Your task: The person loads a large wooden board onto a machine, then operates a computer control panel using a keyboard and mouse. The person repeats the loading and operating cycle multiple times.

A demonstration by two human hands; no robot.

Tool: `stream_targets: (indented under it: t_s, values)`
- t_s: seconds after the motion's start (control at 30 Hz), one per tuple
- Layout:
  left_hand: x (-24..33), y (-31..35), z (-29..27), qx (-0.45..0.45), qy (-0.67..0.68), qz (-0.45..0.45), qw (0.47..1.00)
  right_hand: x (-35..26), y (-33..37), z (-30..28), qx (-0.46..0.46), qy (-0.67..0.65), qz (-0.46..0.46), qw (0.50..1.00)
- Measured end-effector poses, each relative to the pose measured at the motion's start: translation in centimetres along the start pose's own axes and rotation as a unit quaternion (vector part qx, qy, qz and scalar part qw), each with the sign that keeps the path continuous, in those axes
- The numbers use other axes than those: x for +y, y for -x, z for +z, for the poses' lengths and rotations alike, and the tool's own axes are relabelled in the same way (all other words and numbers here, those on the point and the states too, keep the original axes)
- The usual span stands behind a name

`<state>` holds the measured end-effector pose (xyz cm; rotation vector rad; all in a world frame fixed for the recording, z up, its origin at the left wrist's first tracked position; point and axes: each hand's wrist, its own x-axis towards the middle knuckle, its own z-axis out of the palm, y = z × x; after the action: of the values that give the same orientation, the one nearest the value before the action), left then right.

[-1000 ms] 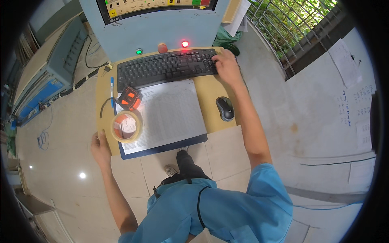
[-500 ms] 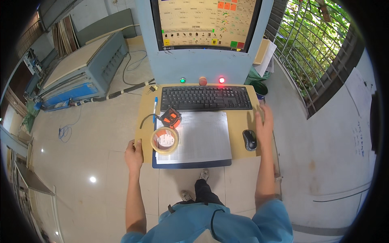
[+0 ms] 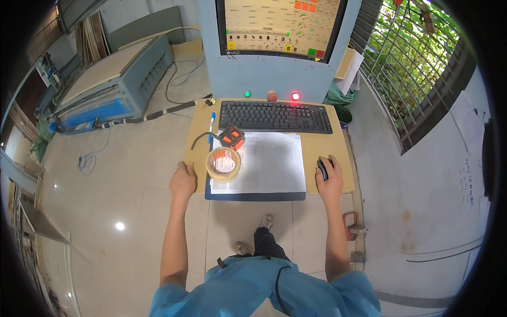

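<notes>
My right hand (image 3: 329, 184) rests over a black computer mouse (image 3: 322, 168), fingers bent around it, at the right of the tan board shelf (image 3: 342, 153). At the shelf's left edge, my left hand (image 3: 182, 182) is closed on the board's rim; its fingertips are mostly hidden. Between the hands lies a printed sheet (image 3: 272, 177) on a dark blue clipboard (image 3: 259, 197). A roll of tape (image 3: 209, 170) sits on its left part, with an orange and black tape measure (image 3: 231, 136) just beyond. A blue-and-white pen (image 3: 212, 126) lies beside them. Farther back is a black keyboard (image 3: 274, 117).
A blue-grey cabinet (image 3: 253, 74) with a lit monitor (image 3: 280, 26), green light (image 3: 247, 94), red knob (image 3: 272, 96) and red light (image 3: 295, 96) rises behind the shelf. A flatbed machine (image 3: 142, 79) stands far left. A barred window (image 3: 406, 68) is at right.
My right hand has come back and down from beside the keyboard's right end onto the mouse. My left hand stays at the board's left edge. The view has shifted slightly.
</notes>
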<state>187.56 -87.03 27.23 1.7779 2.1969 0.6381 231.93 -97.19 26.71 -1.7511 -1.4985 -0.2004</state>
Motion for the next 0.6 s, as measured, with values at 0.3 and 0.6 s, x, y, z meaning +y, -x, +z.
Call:
stream_targets:
  t_s: [0.3,0.6]
  values:
    - [1.1,1.5,0.7,0.088,0.034,0.000,0.996,0.1,0.2,0.2,0.013,-0.005,0.003,1.000]
    - [0.7,1.3,1.4,0.108,0.047,-0.002,0.993,0.1,0.0,0.4,0.001,0.002,-0.006,1.000]
